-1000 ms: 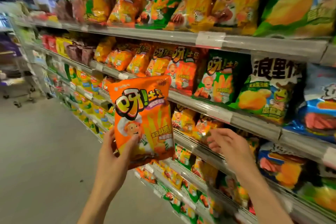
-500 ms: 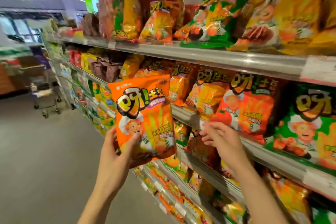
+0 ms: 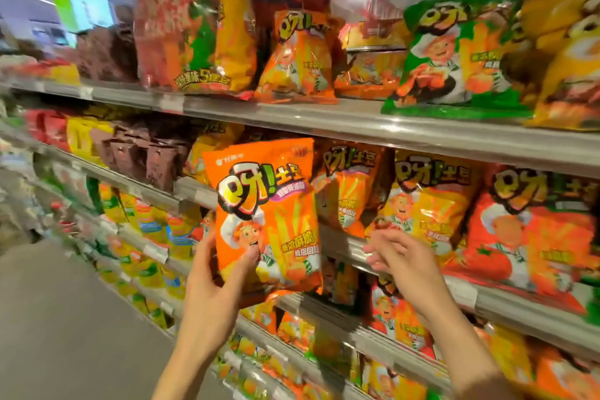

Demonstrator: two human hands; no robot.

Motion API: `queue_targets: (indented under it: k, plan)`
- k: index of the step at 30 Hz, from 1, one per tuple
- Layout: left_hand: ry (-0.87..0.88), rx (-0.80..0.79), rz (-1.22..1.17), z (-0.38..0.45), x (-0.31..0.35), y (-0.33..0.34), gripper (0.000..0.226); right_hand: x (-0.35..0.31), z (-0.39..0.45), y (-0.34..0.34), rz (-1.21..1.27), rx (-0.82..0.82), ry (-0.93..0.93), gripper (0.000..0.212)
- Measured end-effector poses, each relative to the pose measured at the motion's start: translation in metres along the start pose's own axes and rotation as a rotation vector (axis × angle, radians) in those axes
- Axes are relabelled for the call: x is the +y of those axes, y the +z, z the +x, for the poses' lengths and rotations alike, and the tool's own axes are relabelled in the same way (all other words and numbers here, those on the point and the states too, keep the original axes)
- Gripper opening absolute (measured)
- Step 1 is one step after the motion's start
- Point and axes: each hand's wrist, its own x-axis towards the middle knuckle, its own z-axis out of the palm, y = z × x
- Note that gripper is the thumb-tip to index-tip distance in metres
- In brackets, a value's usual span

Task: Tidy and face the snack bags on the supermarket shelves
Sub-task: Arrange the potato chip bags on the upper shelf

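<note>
Fingers (image 3: 250, 256) of left hand (image 3: 211, 289) pinch the orange fries bag (image 3: 266, 211) upright; right hand (image 3: 402, 256), loose and empty, is nearer the middle shelf (image 3: 344, 243) row behind it.

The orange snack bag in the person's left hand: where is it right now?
Head view, centre: the orange snack bag is held upright by the left hand in front of the middle shelf, left of the right hand.

far left shelf goods (image 3: 39, 178) blurred; yellow bag (image 3: 571, 65) cut off right.
</note>
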Motion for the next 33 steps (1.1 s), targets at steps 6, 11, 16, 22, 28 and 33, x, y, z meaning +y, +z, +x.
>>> queue_targets:
  k: [6,11,16,22,28,33]
  plan:
    - [0.074,-0.173,-0.037,0.073,0.012,-0.018,0.059,-0.046,-0.003,0.046,-0.068,0.110,-0.072,0.013]
    - [0.179,-0.298,-0.076,0.114,0.037,-0.004,0.065,-0.103,-0.005,0.072,-0.163,0.142,-0.199,0.016]
    - [0.343,-0.357,-0.022,0.156,0.075,0.028,0.049,-0.160,0.010,0.088,-0.331,0.243,-0.335,0.029]
    - [0.449,-0.409,0.021,0.203,0.127,0.071,0.045,-0.208,0.053,0.099,-0.416,0.326,-0.406,0.059]
    - [0.506,-0.428,0.197,0.242,0.157,0.093,0.051,-0.234,0.102,0.102,-0.509,0.366,-0.426,0.084]
    - [0.645,-0.370,0.431,0.271,0.152,0.100,0.049,-0.237,0.123,0.090,-0.503,0.381,-0.432,0.080]
